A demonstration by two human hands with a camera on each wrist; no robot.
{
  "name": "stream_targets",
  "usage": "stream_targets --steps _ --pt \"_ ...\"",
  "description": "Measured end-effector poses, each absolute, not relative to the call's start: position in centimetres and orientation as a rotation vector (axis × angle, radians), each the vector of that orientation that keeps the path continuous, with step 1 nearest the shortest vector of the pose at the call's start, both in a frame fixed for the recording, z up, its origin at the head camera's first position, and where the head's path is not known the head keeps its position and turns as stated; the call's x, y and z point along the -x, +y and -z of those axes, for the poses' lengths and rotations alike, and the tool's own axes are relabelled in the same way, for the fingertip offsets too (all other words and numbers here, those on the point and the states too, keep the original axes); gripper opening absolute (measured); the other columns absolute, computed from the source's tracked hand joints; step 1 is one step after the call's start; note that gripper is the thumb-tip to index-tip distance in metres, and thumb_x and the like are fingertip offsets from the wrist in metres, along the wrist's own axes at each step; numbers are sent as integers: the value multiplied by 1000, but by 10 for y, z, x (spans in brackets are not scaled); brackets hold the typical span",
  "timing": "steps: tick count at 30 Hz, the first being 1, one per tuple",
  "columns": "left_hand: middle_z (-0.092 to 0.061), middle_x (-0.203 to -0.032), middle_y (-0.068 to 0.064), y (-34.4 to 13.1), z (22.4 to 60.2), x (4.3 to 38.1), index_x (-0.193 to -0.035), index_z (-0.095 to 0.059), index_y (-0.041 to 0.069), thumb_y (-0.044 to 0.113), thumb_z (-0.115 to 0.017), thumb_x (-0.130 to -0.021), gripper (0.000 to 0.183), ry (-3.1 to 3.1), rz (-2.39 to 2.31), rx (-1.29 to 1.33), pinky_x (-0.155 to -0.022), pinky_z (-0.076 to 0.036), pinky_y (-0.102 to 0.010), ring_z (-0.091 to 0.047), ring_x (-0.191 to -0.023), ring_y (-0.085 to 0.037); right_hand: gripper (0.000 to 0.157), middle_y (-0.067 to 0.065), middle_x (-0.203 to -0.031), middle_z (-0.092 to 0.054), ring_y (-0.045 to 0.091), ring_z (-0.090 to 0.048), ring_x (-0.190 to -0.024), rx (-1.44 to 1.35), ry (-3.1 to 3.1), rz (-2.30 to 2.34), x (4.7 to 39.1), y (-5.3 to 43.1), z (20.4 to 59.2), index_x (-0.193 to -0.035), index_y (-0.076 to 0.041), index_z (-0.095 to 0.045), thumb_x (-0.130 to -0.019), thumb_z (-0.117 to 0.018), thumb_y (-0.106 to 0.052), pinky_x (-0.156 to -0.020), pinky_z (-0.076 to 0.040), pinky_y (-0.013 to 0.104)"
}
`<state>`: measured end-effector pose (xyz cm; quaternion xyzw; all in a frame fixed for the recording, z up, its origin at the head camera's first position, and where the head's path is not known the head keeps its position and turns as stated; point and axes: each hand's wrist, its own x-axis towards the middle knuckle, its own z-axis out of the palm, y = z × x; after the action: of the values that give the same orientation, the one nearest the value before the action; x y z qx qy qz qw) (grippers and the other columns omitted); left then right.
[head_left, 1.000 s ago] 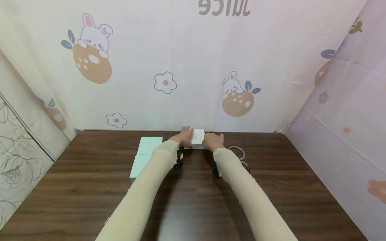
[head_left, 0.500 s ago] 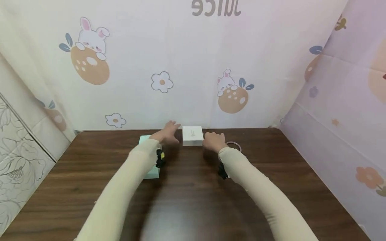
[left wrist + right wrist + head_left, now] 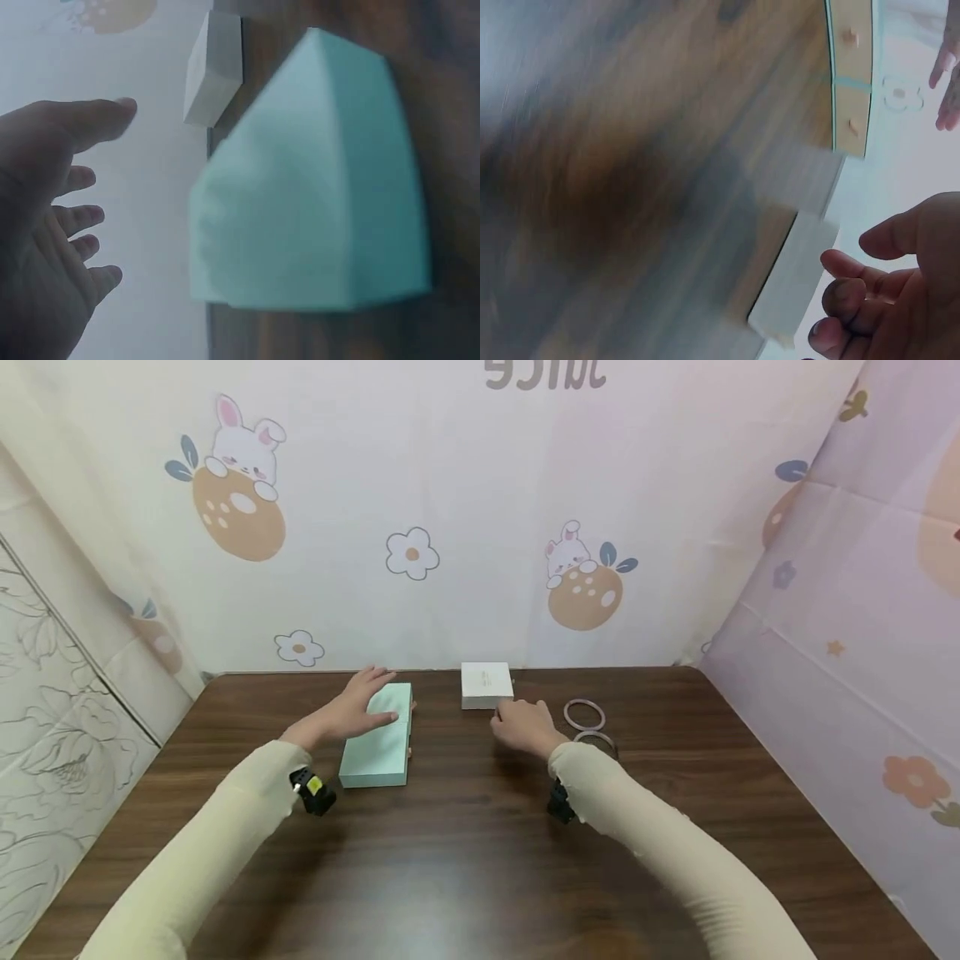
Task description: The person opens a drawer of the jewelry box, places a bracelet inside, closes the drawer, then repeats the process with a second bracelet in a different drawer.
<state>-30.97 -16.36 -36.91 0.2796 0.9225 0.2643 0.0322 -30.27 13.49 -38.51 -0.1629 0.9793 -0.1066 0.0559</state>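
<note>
My left hand [image 3: 352, 703] hovers with fingers spread over the left side of two mint-green drawer boxes [image 3: 375, 752], holding nothing. In the left wrist view the thumb and fingers stand apart beside a mint-green box [image 3: 277, 202]. My right hand [image 3: 525, 725] is just in front of a small white box [image 3: 486, 687] near the table's back edge. Its fingers hang loosely curled; the right wrist view shows nothing between thumb and fingers, with the white box [image 3: 791, 274] close beyond them. The mint boxes' beige drawer fronts [image 3: 851, 112] with small knobs face right.
To the right of my right hand lie a pinkish ring [image 3: 584, 702] and a second ring [image 3: 600, 734], the latter partly hidden by the sleeve. A patterned curtain [image 3: 480, 602] hangs behind the dark wooden table [image 3: 465, 860].
My left hand has left the white box and moved left over the mint boxes. The right hand has drawn back slightly toward me from the white box's right side to its front.
</note>
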Motion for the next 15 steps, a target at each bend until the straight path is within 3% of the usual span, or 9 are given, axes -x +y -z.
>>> stream_targets --steps 6,11,15 --pt "-2 -154 -28 -187 393 279 -149 -16 -7 28 -65 -91 84 2812 -967 -729 -105 -14 -64 -2 -139 -47 23 -3 -68 -56 15 -50 -63 591 2992 404 294 108 397 -88 -13 -60 -100 -43 -23 -75 -35 40" --pt "0 -154 -28 -201 414 258 -150 -9 -7 38 -71 -85 100 2782 -1050 -604 -104 -17 -65 -4 -139 -46 26 -4 -75 -60 14 -54 -68 641 2982 430 287 82 404 -105 -12 -65 -101 -43 -25 -74 -37 39" --pt "-3 -153 -31 -208 427 246 -149 -7 -8 40 -77 -79 110 2773 -1059 -583 -103 -20 -64 -7 -139 -47 28 -2 -73 -57 16 -52 -69 656 2927 475 282 63 408 -98 -12 -63 -102 -40 -28 -76 -35 39"
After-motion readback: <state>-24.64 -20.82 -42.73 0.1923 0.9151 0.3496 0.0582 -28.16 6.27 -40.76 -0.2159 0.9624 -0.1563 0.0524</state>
